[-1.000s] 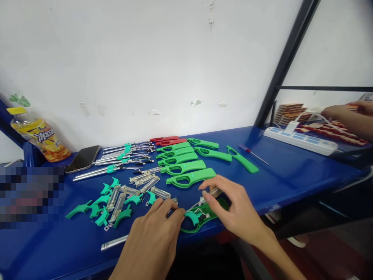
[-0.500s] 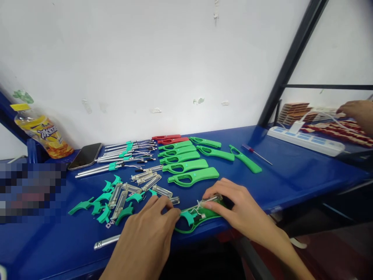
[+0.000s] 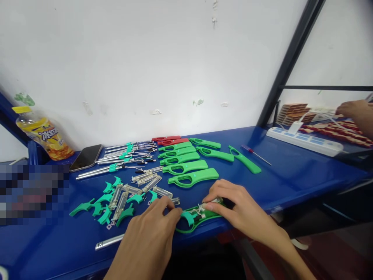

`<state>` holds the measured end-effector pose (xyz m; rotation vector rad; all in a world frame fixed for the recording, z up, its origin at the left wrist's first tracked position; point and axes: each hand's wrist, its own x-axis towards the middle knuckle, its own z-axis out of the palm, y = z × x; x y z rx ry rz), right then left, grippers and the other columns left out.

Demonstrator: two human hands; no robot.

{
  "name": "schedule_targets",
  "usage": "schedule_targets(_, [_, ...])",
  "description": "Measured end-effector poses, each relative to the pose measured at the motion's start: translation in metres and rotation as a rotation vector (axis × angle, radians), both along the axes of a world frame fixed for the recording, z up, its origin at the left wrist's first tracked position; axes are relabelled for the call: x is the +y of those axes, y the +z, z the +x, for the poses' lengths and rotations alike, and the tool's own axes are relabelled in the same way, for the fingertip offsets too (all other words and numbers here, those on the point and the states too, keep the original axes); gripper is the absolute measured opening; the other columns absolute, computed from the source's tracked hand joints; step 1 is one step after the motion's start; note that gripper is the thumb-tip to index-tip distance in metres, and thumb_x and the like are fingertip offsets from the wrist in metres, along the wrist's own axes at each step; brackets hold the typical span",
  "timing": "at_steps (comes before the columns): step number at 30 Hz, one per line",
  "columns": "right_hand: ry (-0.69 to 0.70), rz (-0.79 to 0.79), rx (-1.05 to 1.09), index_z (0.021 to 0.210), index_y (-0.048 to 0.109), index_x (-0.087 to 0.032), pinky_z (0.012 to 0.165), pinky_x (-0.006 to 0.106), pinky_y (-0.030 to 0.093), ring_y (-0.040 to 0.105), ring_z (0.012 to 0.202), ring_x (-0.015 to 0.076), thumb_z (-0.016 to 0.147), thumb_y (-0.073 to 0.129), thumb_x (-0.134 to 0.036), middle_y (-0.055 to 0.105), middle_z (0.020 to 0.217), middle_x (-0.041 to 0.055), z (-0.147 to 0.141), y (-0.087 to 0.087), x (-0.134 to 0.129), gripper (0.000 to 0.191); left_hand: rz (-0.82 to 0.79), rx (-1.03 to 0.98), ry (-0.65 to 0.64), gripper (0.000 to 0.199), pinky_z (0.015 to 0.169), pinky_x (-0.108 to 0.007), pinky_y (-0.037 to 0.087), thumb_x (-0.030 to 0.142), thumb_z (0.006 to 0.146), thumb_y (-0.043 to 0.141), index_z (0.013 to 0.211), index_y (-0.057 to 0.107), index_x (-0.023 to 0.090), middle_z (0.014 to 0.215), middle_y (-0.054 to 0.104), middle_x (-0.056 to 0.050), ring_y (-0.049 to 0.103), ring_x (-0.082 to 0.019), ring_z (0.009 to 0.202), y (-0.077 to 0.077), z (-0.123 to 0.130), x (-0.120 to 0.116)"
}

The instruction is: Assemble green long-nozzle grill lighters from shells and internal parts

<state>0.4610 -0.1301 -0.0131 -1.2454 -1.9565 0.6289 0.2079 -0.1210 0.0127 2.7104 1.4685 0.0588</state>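
At the table's front edge lies an opened green lighter housing (image 3: 210,216), its inside facing up. My left hand (image 3: 150,231) is closed at its front end, thumb and forefinger pinched there. A metal tube (image 3: 109,242) sticks out to the left from beneath that hand. Within the housing sit a teal trigger (image 3: 188,218) and thin white wires. My right hand (image 3: 240,204) pinches a clear fuel tank (image 3: 216,200) at the handle part, partly hidden by the fingers. Loose clear fuel tanks (image 3: 120,206) and teal triggers (image 3: 82,207) lie left of my hands.
Behind are several green housings (image 3: 201,177), red housings (image 3: 167,138) and metal tubes with wires (image 3: 99,172). A screwdriver (image 3: 256,154) and a power strip (image 3: 305,140) lie right. A phone (image 3: 86,157) and drink bottle (image 3: 43,134) stand left. Another person's hand (image 3: 357,112) is far right.
The fuel tank has gone lower into the handle of the housing under my right fingers. My left hand stays at the front end, nearly still.
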Motion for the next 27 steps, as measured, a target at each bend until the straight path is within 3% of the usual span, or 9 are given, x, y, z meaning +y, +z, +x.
schedule_targets(4, [0.016, -0.001, 0.005, 0.095, 0.077, -0.029, 0.087, 0.028, 0.046, 0.066, 0.098, 0.0156, 0.106, 0.07, -0.036, 0.074, 0.099, -0.0044, 0.0, 0.001, 0.0, 0.015, -0.031, -0.019, -0.007, 0.048, 0.081, -0.04, 0.066, -0.006, 0.096, 0.046, 0.115, 0.074, 0.028, 0.118, 0.072, -0.003, 0.074, -0.028, 0.11, 0.0, 0.001, 0.0])
schedule_targets(12, [0.025, 0.031, -0.009, 0.095, 0.077, -0.028, 0.088, 0.028, 0.045, 0.066, 0.098, 0.016, 0.107, 0.068, -0.035, 0.074, 0.099, -0.0035, -0.001, -0.001, -0.001, 0.016, 0.005, -0.025, -0.007, 0.032, 0.076, -0.038, 0.065, 0.008, 0.106, 0.047, 0.106, 0.074, 0.025, 0.109, 0.072, -0.005, 0.076, -0.029, 0.105, -0.001, 0.004, -0.002])
schedule_targets(27, [0.027, 0.028, -0.039, 0.095, 0.077, -0.027, 0.088, 0.031, 0.045, 0.065, 0.099, 0.0189, 0.108, 0.065, -0.036, 0.072, 0.099, -0.0007, -0.002, 0.003, -0.002, 0.02, 0.094, -0.034, -0.032, 0.046, 0.065, -0.029, 0.059, -0.004, 0.095, 0.041, 0.109, 0.073, 0.026, 0.115, 0.07, -0.006, 0.075, -0.024, 0.097, -0.005, 0.002, -0.01])
